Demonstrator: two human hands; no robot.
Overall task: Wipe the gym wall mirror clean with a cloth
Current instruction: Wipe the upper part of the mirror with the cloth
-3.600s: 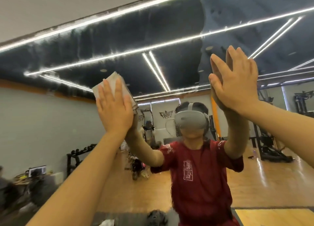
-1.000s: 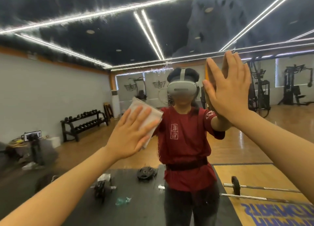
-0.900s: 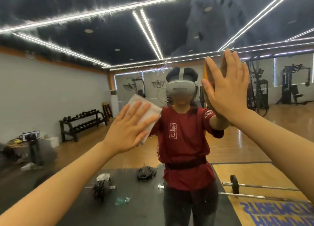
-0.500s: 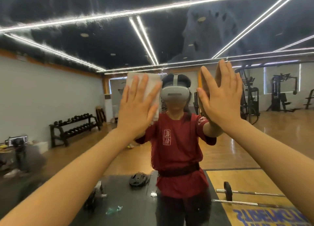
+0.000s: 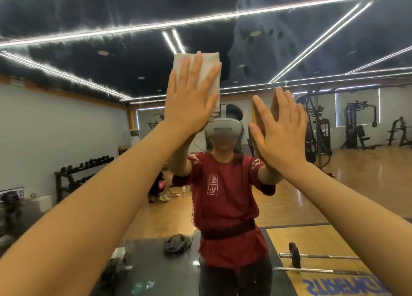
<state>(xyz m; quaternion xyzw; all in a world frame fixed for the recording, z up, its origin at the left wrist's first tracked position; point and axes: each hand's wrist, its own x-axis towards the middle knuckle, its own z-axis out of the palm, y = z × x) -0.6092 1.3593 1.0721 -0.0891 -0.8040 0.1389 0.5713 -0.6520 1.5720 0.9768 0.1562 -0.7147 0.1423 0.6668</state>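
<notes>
Head view: left hand (image 5: 189,99), fingers straight and spread, presses folded cloth (image 5: 208,72) flat on mirror (image 5: 334,184), high up, for even wiping pressure. Right hand (image 5: 281,130), fingers straight, palm on glass, probably for support.

My arms are bare from the wrists back to the frame's edge, with no watch, rings or gloves on my left hand (image 5: 189,101) or right hand (image 5: 282,130). In the mirror (image 5: 66,128) I wear a dark red short-sleeved T-shirt (image 5: 225,197) with a small white chest emblem, a black waist belt (image 5: 227,231), dark trousers and a grey headset (image 5: 223,129).
</notes>
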